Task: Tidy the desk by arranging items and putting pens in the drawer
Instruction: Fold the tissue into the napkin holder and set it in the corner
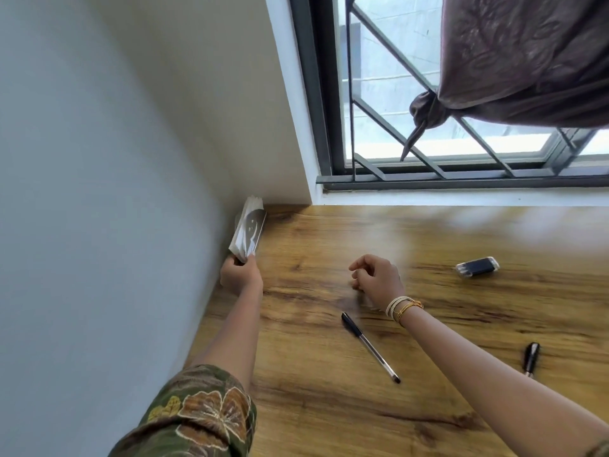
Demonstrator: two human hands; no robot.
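My left hand (239,275) grips the near end of a book (248,230) with white pages and a dark cover, standing on edge against the left wall at the desk's far left corner. My right hand (375,280) hovers over the middle of the wooden desk (329,407), fingers loosely curled, holding nothing. A black capped pen (370,347) with a clear barrel lies on the desk just in front of that hand. A shorter dark pen (531,357) lies at the right. A small dark box (478,267) in clear wrap rests further back on the right.
The left wall (99,192) borders the desk. A barred window (395,127) with a white sill runs along the back. A knotted brown curtain (527,61) hangs at the upper right. No drawer is in view.
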